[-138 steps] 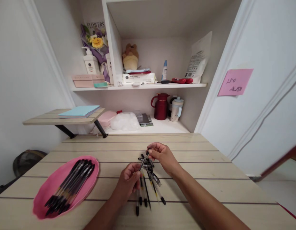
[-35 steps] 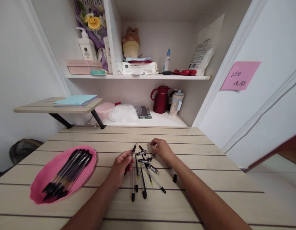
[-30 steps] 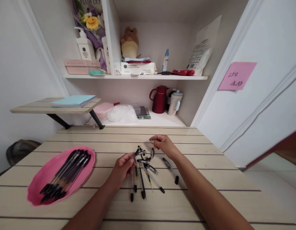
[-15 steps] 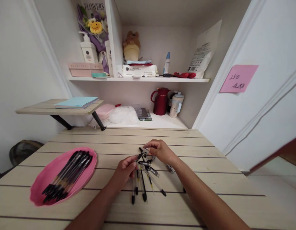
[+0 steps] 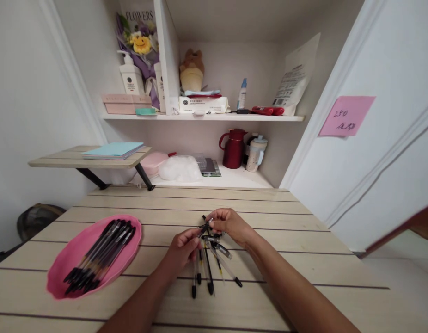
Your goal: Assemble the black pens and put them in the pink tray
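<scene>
My left hand (image 5: 184, 247) is closed in a pinch on a pen (image 5: 203, 230), its dark end pointing toward the other hand. My right hand (image 5: 233, 226) is closed too, its thumb and fingertips pinching what looks like a small pen cap at that end; the fingers partly hide it. Below and between both hands lies a loose pile of pen parts: clear barrels with black ends (image 5: 229, 268), refills with yellow parts (image 5: 219, 266) and dark caps with pale labels (image 5: 223, 250). The left fingers cover some of the pile.
On the left, a pink oval tray (image 5: 58, 268) holds several black pens (image 5: 103, 254). Behind it a small raised shelf (image 5: 61, 158) carries blue paper (image 5: 113, 150). A red jug (image 5: 234, 150) and a pale cup (image 5: 256, 155) stand in the cabinet at the back.
The two hands have drawn closer, and the pen in the left now meets the right fingertips. The view has shifted slightly; the tray and its pens look the same.
</scene>
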Tool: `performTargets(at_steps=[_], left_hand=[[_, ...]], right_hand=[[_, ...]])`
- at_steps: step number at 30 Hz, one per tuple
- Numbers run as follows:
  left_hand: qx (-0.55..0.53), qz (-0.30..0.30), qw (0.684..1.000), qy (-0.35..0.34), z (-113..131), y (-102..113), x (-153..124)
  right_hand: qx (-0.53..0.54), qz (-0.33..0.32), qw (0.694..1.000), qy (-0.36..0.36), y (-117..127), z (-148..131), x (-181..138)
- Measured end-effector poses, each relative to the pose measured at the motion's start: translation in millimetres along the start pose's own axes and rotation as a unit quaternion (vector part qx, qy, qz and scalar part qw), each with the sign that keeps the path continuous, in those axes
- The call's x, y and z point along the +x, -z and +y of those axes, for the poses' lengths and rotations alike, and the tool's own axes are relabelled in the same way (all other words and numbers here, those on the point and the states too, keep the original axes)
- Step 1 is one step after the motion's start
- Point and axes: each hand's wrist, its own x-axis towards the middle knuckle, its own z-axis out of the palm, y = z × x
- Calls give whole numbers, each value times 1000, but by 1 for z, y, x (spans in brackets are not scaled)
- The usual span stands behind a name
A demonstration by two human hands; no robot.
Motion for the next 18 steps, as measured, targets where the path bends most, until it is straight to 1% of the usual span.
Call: performTargets(at_steps=[7,10,13,16,18], left_hand=[[-15,-25,1000,1,-3,1,-1],[-18,-27,999,-6,-3,-1,-2],[-14,-3,1000,-9,-1,-4,-3],[-11,30,999,-26,1,-8,-3],[-12,41,998,-39,3,-9,-3]], right_hand=[[-17,-2,1000,8,5,-4,-1],[-19,-7,1000,13,5,-4,-2],[-35,1,999,16,3,-2,-1],[-67,25,997,24,0,-1,0],[-74,23,996,34,-1,-3,-1]])
